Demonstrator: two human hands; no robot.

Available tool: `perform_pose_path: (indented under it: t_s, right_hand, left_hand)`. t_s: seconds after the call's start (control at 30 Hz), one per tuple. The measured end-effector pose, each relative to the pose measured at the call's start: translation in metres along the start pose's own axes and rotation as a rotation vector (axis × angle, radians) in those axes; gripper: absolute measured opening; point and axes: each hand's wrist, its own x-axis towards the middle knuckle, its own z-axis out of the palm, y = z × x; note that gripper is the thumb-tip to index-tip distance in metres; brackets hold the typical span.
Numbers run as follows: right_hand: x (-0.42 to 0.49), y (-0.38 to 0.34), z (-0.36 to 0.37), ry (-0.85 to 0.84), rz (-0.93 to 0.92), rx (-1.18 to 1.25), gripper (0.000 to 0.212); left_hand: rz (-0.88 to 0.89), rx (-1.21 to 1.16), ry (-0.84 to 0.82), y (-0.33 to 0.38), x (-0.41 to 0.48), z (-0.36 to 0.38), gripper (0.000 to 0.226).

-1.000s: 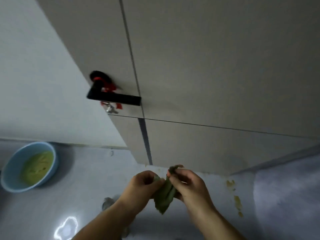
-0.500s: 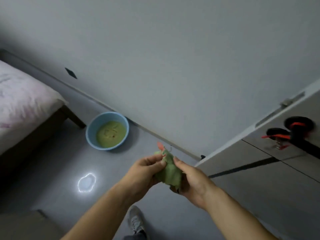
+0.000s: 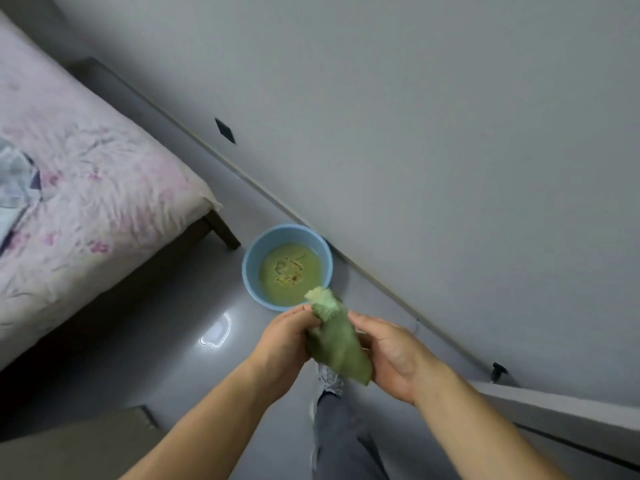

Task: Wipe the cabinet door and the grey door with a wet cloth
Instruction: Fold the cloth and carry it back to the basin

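Observation:
A bunched green cloth [image 3: 337,337] is held between both hands at the lower middle of the view. My left hand [image 3: 284,344] pinches its upper end with curled fingers. My right hand [image 3: 391,358] cups it from the right, fingers curled round it. Just beyond the hands, a blue basin [image 3: 252,271] with murky greenish water stands on the floor by the wall. Only the top edge of the grey door [image 3: 561,420] shows at the lower right; its handle is out of view.
A bed with a pink flowered cover [image 3: 86,209] fills the left side, its dark wooden leg [image 3: 223,230] close to the basin. The pale wall [image 3: 415,133] runs diagonally across. My leg and grey shoe [image 3: 329,382] are below the hands. A black doorstop [image 3: 498,370] sits at the wall.
The view has swung left from the door to the basin and bed; the door handle has left the view. Both hands kept hold of the cloth and now hang nearer the basin.

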Motion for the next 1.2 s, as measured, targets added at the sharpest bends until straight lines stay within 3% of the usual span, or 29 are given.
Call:
perform_pose_path:
  t_s: [0.13,0.23,0.4,0.5,0.6,0.67,0.8,0.87,0.93,1.07,1.2]
  right_hand:
    - [0.064,-0.030,0.010,0.076,-0.055,0.142,0.035]
    - [0.119,-0.050,0.016,0.148,-0.107,0.117,0.027]
    - [0.224,-0.063,0.012,0.218,-0.125,0.033,0.032]
    - [0.285,-0.054,-0.003,0.257,-0.113,-0.273,0.041]
    - [0.342,-0.039,-0.018,0.264,-0.026,-0.555,0.052]
    - [0.372,-0.028,-0.026,0.240,0.037,-0.618,0.048]
    - [0.413,-0.003,-0.037,0.281,0.075,-0.693,0.019]
    - [0.432,0.011,-0.041,0.396,0.048,-0.697,0.004]
    - [0.452,0.024,-0.046,0.510,-0.012,-0.664,0.007]
    - [0.489,0.049,-0.058,0.648,0.009,-0.351,0.009]
    - [0.534,0.087,-0.077,0.715,-0.005,-0.261,0.019]
  left_hand:
    - [0.044,0.061,0.150,0.033,0.056,-0.022,0.030]
    - [0.078,0.211,0.254,0.052,0.110,-0.041,0.026]
    - [0.093,0.557,0.116,0.070,0.211,-0.078,0.041]
    - [0.112,0.897,0.062,0.060,0.269,-0.101,0.050]
    - [0.102,1.077,0.001,0.042,0.327,-0.122,0.055]
    - [0.070,1.116,-0.034,0.029,0.363,-0.133,0.053]
    - [-0.011,1.195,-0.129,0.002,0.426,-0.157,0.040]
    - [-0.031,1.248,-0.202,-0.007,0.453,-0.168,0.021]
    - [-0.039,1.311,-0.261,-0.017,0.483,-0.175,0.007]
    - [0.017,1.298,-0.347,-0.043,0.535,-0.190,0.022]
    - [-0.052,1.153,-0.370,-0.077,0.578,-0.200,0.020]
